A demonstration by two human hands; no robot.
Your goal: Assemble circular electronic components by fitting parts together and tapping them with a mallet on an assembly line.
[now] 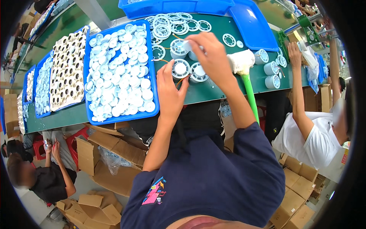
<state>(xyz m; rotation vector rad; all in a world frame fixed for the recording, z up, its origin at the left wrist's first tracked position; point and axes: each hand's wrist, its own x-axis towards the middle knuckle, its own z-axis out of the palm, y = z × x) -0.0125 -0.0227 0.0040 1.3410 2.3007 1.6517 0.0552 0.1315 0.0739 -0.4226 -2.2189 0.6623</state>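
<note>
My left hand (169, 93) curls its fingers and thumb around a light-blue cylindrical housing (180, 68), which has a slotted rim, a white round centre and an orange wire. Above the neighbouring housings my right hand (209, 55) pinches a small white round cap (187, 45), partly hidden by the fingers. One open-topped housing (178, 47) stands just behind, and another housing (198, 72) with a white centre sits to the right. A further one lies partly covered under my right hand. Close to my right forearm rests a mallet with a white wrapped head (242, 62) and green handle (250, 95).
A blue tray (153, 91) of pale round caps lies at left, beside egg-carton trays (68, 68). Slotted rings (162, 28) pile up behind the housings, near a blue bin (175, 8). More housings (271, 68) stand at right, near a co-worker's hand (294, 55). Cardboard boxes (114, 173) lie below.
</note>
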